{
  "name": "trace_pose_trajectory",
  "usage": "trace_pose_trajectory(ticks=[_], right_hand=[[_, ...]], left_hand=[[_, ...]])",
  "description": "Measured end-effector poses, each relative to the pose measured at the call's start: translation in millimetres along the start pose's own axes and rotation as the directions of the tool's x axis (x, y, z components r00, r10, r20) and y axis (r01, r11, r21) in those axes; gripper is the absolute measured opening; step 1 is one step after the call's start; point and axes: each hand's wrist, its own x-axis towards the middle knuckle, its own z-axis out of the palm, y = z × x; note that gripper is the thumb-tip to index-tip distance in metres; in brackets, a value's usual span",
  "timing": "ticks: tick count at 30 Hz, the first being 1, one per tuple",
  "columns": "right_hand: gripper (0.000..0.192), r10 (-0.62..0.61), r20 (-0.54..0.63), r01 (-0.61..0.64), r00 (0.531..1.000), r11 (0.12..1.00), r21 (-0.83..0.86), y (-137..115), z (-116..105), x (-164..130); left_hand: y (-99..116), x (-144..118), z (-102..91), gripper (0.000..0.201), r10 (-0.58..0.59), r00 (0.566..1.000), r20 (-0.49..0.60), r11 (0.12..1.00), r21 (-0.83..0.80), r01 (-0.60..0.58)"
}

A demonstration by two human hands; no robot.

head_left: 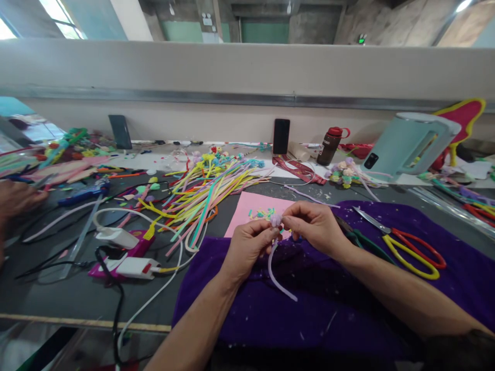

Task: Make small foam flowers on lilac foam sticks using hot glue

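Observation:
Between my two hands is a small lilac pipe-cleaner flower, its pale stem curling down over the purple cloth. My left hand pinches it from the left, near the base. From the right, the fingertips of my right hand close on the flower's other side. Under and behind the fingers lies a pink sheet scattered with small yellow and green clippings. To the right of my right wrist rest scissors with red and yellow handles, blades partly apart, beside dark green-handled pliers.
Pipe cleaners lie heaped left of the pink sheet. A power strip with plugs and cables, and a blue glue gun, are further left. Another person's hand is at the left edge. A bottle and a kettle stand behind.

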Motion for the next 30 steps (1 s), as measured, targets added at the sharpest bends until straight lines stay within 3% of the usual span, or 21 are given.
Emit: trace_pose_trajectory(ticks=[6, 10, 12, 15, 22, 27, 30], right_hand=[[0.030, 0.012, -0.011, -0.012, 1.000, 0.999, 0.038, 3, -2, -1], [0.031, 0.078, 0.157, -0.079, 0.985, 0.997, 0.000, 11, 10, -4], [0.027, 0.075, 0.206, -0.077, 0.976, 0.997, 0.004, 14, 18, -5], [0.021, 0.078, 0.184, -0.089, 0.980, 0.995, 0.054, 17, 24, -6], [0.018, 0.124, 0.164, -0.133, 0.979, 0.990, 0.049, 20, 18, -4], [0.016, 0.066, 0.186, -0.066, 0.980, 0.998, -0.002, 21, 18, -5], [0.018, 0.094, 0.226, -0.115, 0.969, 0.990, 0.080, 19, 17, -5]], left_hand=[[-1, 5, -5.3, 0.027, -0.066, 0.998, -0.002, 0.982, -0.175, 0.064], [-3, 7, -7.0, 0.027, -0.063, 0.998, -0.012, 0.964, -0.261, 0.058], [-5, 7, -6.2, 0.027, -0.065, 0.998, -0.028, 0.965, -0.257, 0.055], [-5, 6, -3.7, 0.029, -0.062, 0.996, -0.062, 0.975, -0.219, 0.047], [1, 3, -2.3, 0.033, -0.025, 0.999, 0.026, 0.971, -0.237, 0.030], [-2, 4, -4.2, 0.028, -0.048, 0.999, -0.007, 0.965, -0.259, 0.044], [-1, 4, -4.4, 0.028, -0.045, 0.999, -0.010, 0.974, -0.224, 0.042]])
